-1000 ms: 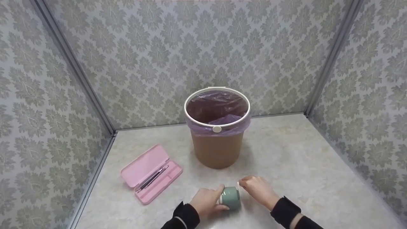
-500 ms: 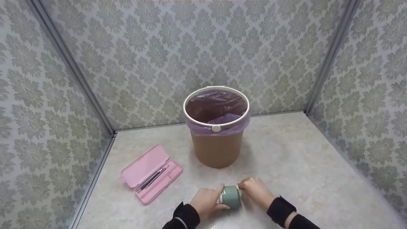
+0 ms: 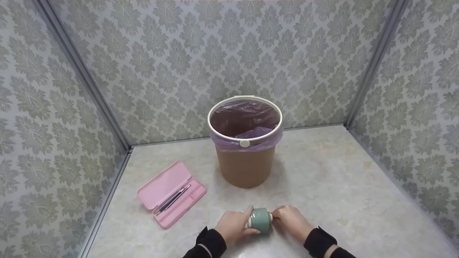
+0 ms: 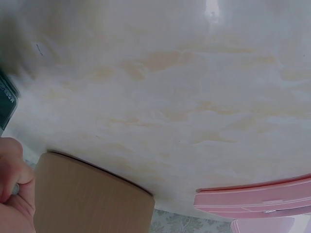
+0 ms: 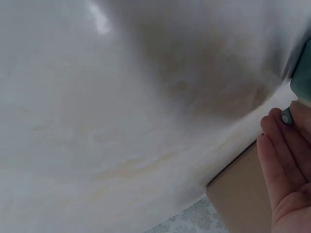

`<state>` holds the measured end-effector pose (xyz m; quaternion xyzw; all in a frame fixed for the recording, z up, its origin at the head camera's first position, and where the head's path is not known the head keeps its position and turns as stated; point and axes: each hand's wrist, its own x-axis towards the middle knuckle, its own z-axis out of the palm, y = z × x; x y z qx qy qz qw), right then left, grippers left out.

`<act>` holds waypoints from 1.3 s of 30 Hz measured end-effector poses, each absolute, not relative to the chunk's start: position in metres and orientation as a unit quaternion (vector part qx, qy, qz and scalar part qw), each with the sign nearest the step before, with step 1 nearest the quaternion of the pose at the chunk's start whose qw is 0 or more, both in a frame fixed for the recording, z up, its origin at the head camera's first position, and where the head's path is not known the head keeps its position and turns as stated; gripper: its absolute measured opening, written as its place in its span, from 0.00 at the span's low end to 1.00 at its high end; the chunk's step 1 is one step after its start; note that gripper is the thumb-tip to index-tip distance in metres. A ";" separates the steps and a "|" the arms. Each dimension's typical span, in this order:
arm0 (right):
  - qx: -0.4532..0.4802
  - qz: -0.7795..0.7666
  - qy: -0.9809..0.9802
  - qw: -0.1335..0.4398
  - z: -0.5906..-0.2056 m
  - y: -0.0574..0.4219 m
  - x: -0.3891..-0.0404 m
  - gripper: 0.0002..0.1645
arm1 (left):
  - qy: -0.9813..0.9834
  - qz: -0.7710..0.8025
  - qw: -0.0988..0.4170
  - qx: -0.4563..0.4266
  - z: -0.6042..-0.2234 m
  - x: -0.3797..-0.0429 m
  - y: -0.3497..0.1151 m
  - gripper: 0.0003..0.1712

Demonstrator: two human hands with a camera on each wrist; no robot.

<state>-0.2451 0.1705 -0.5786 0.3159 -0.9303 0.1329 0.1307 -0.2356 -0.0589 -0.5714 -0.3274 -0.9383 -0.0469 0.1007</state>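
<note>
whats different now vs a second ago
The right hand has shifted slightly nearer the person, bringing the white bit at its fingertips down from the far edge of the jar's right end; whether they touch is unclear. Nothing was visibly let go. The left hand still grips the green jar, and the bin and open pink case stay put.

Your left hand (image 3: 232, 225) covers part of the green cylinder (image 3: 260, 220); your right hand (image 3: 291, 220) mostly hides the small piece (image 5: 286, 118) it pinches. You can't fully read the cylinder's tiny lettering (image 4: 7, 93).
</note>
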 end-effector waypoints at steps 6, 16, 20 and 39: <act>0.311 0.153 -0.932 0.108 -0.584 0.174 -0.240 0.15 | -0.941 -0.054 0.096 -0.321 -0.570 -0.235 -0.058 0.42; 0.320 0.154 -0.926 0.125 -0.587 0.175 -0.229 0.08 | -0.943 -0.057 0.088 -0.315 -0.572 -0.238 -0.060 0.43; 0.326 0.156 -0.925 0.120 -0.586 0.177 -0.223 0.05 | -0.944 -0.058 0.081 -0.313 -0.574 -0.239 -0.061 0.43; 0.354 0.198 -0.902 0.146 -0.594 0.182 -0.213 0.06 | -0.949 -0.070 0.049 -0.304 -0.573 -0.234 -0.061 0.42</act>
